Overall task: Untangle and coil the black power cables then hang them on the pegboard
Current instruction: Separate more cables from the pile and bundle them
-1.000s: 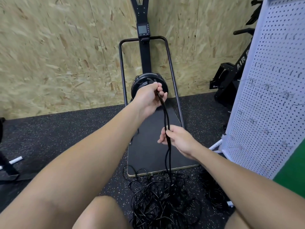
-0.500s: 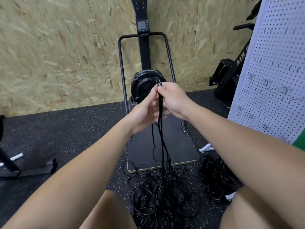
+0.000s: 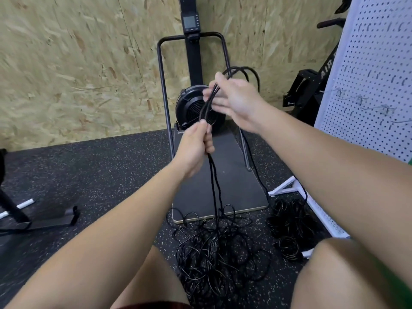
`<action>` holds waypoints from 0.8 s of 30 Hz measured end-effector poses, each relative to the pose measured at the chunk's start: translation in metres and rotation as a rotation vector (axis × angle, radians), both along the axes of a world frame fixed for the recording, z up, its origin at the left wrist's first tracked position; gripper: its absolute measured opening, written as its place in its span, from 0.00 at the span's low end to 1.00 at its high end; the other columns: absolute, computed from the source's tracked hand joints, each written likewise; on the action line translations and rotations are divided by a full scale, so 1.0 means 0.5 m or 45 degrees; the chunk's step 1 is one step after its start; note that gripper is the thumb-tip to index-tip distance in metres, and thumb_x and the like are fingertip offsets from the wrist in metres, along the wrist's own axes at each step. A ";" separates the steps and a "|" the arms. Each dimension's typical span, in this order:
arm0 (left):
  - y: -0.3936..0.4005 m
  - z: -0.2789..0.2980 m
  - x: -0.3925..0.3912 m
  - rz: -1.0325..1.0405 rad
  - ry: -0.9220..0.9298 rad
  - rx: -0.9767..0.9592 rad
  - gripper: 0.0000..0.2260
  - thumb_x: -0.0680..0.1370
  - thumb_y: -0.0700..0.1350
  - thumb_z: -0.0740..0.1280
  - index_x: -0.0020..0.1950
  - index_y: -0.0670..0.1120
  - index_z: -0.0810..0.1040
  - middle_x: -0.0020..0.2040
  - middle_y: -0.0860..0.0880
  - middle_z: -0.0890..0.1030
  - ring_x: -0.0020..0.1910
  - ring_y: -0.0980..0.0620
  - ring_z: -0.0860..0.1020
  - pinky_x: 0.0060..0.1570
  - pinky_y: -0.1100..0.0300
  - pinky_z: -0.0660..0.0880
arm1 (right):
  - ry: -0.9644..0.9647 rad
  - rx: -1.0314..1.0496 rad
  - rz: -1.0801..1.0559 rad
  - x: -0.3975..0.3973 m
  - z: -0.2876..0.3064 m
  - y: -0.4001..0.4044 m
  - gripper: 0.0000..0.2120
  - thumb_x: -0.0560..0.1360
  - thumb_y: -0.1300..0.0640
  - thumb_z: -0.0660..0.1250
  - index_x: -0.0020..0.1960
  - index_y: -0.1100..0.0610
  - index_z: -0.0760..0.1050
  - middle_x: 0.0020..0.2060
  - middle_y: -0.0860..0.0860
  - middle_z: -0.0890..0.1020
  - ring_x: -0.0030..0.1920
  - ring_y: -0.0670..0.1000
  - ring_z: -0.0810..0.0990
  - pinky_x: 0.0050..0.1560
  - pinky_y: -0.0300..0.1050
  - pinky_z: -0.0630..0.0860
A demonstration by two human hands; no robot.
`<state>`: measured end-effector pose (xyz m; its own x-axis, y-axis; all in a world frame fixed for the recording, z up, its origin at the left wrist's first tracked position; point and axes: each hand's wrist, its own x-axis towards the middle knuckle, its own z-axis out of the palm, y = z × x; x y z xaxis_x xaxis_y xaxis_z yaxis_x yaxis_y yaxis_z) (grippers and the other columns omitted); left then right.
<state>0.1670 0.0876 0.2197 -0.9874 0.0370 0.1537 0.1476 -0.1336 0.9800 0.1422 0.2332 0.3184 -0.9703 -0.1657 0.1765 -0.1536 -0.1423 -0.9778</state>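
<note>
Speckled rubber floor (image 3: 93, 175) carries the tangle (image 3: 214, 248); left hand (image 3: 196, 146) clamps the cable strands (image 3: 206, 108) low so right hand (image 3: 234, 97), pinching them, can turn a loop.

The letters "AIR" are read in white on the slanted black frame of an exercise bike (image 3: 321, 85), which is seen beyond and to the right of the right hand (image 3: 234, 97), partly hidden by the edge of the white pegboard (image 3: 376, 74); whatever follows those letters is cut off by that edge. A small monitor (image 3: 190, 21) is mounted on the black upright post above the right hand, but its grey screen and the buttons beside it are too blurred for anything to be read. No other writing is made out.
</note>
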 end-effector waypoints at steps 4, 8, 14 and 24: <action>0.006 0.092 -0.032 0.127 0.024 0.053 0.19 0.91 0.51 0.57 0.41 0.51 0.71 0.33 0.53 0.66 0.31 0.52 0.67 0.30 0.59 0.67 | -0.232 0.223 0.197 0.028 -0.112 0.007 0.34 0.88 0.31 0.55 0.71 0.60 0.80 0.61 0.55 0.89 0.64 0.56 0.88 0.77 0.63 0.75; 0.024 0.164 -0.048 0.131 0.052 0.115 0.19 0.91 0.49 0.56 0.41 0.49 0.71 0.33 0.53 0.65 0.28 0.55 0.62 0.26 0.61 0.61 | -0.375 0.146 0.425 0.053 -0.214 0.007 0.37 0.88 0.32 0.53 0.74 0.64 0.78 0.63 0.57 0.88 0.68 0.58 0.86 0.82 0.61 0.66; 0.004 0.257 -0.062 0.165 -0.015 0.132 0.18 0.91 0.45 0.55 0.41 0.48 0.70 0.29 0.54 0.66 0.25 0.55 0.61 0.25 0.61 0.60 | -0.177 0.165 0.447 0.072 -0.255 0.007 0.14 0.85 0.55 0.73 0.69 0.57 0.82 0.64 0.52 0.88 0.70 0.50 0.84 0.84 0.56 0.63; -0.092 0.393 -0.114 0.239 0.046 0.239 0.14 0.91 0.47 0.59 0.49 0.43 0.77 0.34 0.51 0.73 0.29 0.55 0.69 0.33 0.61 0.69 | 0.047 0.456 0.189 0.063 -0.238 -0.011 0.06 0.87 0.64 0.68 0.57 0.66 0.83 0.48 0.60 0.90 0.52 0.61 0.91 0.60 0.64 0.86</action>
<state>0.1099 0.0417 0.4160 -0.9680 -0.1789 0.1760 0.2215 -0.2791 0.9344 0.1736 0.2275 0.1994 -0.9251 -0.3615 0.1160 -0.1927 0.1840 -0.9638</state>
